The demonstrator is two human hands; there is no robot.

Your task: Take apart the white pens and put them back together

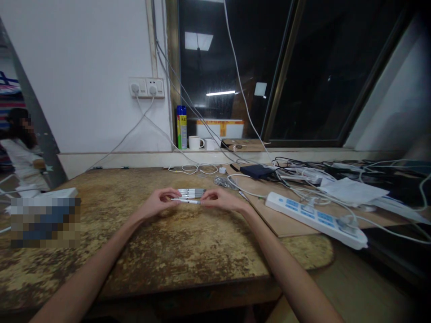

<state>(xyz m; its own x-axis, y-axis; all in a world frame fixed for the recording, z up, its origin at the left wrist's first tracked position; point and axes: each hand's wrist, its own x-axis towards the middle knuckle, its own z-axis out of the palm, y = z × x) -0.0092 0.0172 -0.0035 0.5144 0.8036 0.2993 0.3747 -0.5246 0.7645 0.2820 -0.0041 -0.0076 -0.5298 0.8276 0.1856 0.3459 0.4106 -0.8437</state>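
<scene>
A white pen [189, 201] lies crosswise between my two hands, near the middle of the worn wooden table [141, 260]. My left hand [160, 202] is closed in a pinch at its left end. At the right end, the fingers of my right hand [220, 199] pinch it too. Just behind it, several white and grey pens [191, 192] lie side by side in a row, their ends partly hidden by my fingers.
A power strip [316, 219] lies at the right on a brown board [286, 226], among tangled cables and a dark box [256, 171]. A spray can [182, 128] and white mug [195, 142] stand on the sill. A person [23, 148] is at far left.
</scene>
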